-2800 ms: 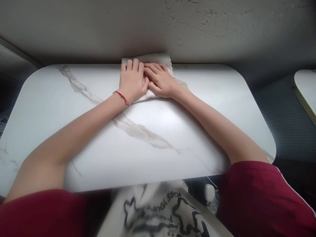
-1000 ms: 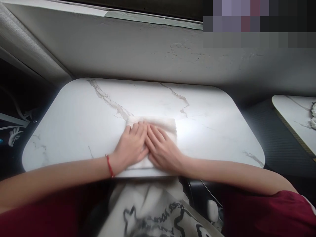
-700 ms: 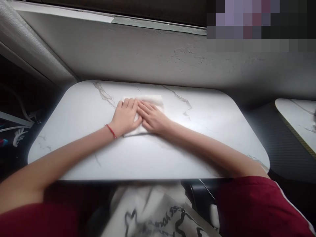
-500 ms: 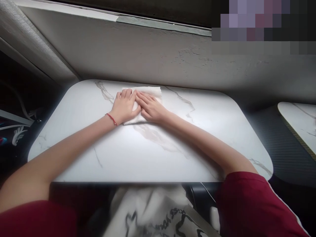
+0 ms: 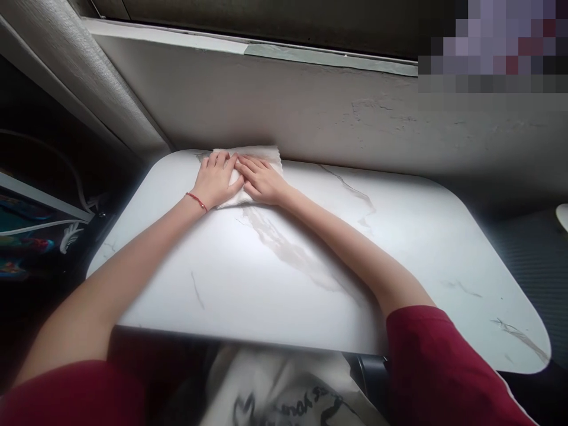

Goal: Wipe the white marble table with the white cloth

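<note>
A white folded cloth (image 5: 261, 152) lies at the far left corner of the white marble table (image 5: 310, 266), close to the wall. My left hand (image 5: 216, 179), with a red string at the wrist, rests flat on the cloth's left part, fingers stretched forward. My right hand (image 5: 261, 179) lies flat beside it on the cloth, fingers pointing left and touching the left hand's fingers. Both arms reach across the table. Most of the cloth is hidden under the hands.
A grey plaster wall (image 5: 310, 112) with a window ledge (image 5: 248, 47) stands right behind the table. Dark space with a colourful bag (image 5: 26, 236) lies to the left. A white printed garment (image 5: 284, 390) shows below the table's near edge.
Both hands have slid the cloth from near the table's front edge to the far edge and leftward into the far left corner. They stay flat on it throughout.
</note>
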`<state>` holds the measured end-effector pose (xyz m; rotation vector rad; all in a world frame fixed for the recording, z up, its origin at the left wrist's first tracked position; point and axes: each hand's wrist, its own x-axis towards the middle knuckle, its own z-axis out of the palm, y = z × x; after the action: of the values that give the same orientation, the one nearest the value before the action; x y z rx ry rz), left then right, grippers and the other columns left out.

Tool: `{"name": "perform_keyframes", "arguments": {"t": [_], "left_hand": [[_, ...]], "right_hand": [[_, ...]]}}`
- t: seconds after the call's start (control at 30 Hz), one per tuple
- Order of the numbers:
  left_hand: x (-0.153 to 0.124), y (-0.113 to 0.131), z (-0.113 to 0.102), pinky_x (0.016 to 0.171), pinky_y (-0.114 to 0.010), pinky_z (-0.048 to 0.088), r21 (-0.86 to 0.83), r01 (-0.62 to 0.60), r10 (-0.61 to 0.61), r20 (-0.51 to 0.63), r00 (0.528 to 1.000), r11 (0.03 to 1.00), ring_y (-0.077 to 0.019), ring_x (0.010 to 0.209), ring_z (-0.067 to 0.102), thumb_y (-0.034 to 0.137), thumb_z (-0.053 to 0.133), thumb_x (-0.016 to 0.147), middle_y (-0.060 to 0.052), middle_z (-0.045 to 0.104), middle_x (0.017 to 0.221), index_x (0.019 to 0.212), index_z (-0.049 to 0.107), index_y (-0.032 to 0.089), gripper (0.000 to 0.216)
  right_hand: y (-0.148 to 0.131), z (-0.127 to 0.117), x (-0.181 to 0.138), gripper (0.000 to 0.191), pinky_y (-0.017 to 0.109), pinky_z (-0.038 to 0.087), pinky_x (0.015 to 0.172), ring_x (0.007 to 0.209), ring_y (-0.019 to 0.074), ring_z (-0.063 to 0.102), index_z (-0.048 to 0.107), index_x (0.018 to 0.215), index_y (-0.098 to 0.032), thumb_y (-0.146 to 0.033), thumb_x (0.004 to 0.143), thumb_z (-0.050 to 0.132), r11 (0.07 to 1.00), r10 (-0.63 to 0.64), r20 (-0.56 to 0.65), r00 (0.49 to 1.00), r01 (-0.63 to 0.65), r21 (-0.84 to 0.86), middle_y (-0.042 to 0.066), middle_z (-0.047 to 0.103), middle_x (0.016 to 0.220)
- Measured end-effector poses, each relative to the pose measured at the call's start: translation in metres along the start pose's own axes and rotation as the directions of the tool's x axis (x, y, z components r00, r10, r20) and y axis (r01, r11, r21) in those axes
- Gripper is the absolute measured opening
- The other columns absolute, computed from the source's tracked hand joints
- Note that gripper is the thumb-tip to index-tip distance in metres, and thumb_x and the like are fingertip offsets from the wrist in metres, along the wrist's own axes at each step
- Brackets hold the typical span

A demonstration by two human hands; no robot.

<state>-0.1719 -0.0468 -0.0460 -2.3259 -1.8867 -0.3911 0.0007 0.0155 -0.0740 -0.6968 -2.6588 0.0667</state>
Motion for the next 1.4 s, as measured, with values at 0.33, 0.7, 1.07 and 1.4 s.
{"name": "perform_keyframes", "arguments": {"t": [0.33, 0.7, 1.07, 1.4], "left_hand": [[-0.002, 0.0, -0.001, 0.114, -0.054, 0.033, 0.024, 0.038, -0.038, 0.009, 0.999, 0.999, -0.0421, 0.138, 0.044, 0.039, 0.037, 0.099, -0.025, 0.051, 0.146, 0.152, 0.045, 0.005, 0.064], [-0.005, 0.005, -0.013, 0.104, -0.054, 0.041, 0.132, -0.008, 0.002, 0.047, 0.999, 0.991, -0.0425, 0.125, 0.052, 0.039, 0.033, 0.099, -0.026, 0.058, 0.137, 0.151, 0.047, 0.003, 0.065], [-0.101, 0.048, -0.057, 0.095, -0.05, 0.05, 0.187, -0.021, -0.01, 0.162, 0.987, 0.982, -0.0383, 0.114, 0.058, 0.03, 0.036, 0.096, -0.023, 0.066, 0.123, 0.146, 0.052, 0.003, 0.059], [-0.226, 0.034, -0.095, 0.107, -0.046, 0.051, 0.094, -0.039, 0.024, 0.149, 0.989, 0.995, -0.0319, 0.131, 0.059, 0.03, 0.042, 0.093, -0.015, 0.062, 0.144, 0.149, 0.05, 0.017, 0.059]], "right_hand": [[-0.008, -0.002, 0.004, 0.06, 0.051, 0.031, 0.124, 0.151, 0.0318, 0.039, 0.045, 0.152, -0.001, -0.027, 0.1, 0.03, 0.999, 0.042, 0.026, 0.999, -0.042, -0.017, 0.022, 0.043, 0.161], [-0.023, -0.008, 0.002, 0.057, 0.048, 0.027, 0.125, 0.15, 0.0319, 0.039, 0.044, 0.152, -0.002, -0.024, 0.101, 0.034, 0.995, 0.086, 0.042, 0.995, -0.084, -0.048, 0.022, 0.044, 0.16], [-0.115, -0.034, -0.051, 0.053, 0.053, 0.05, 0.095, 0.118, 0.0383, 0.059, 0.054, 0.14, 0.004, -0.029, 0.1, 0.041, 0.995, -0.039, 0.098, 0.994, 0.047, -0.085, 0.029, 0.062, 0.136], [-0.223, -0.036, -0.083, 0.045, 0.05, 0.052, 0.088, 0.107, 0.0381, 0.063, 0.063, 0.13, -0.002, -0.03, 0.101, 0.043, 0.928, -0.291, 0.078, 0.954, 0.301, -0.221, 0.027, 0.068, 0.127]]}}
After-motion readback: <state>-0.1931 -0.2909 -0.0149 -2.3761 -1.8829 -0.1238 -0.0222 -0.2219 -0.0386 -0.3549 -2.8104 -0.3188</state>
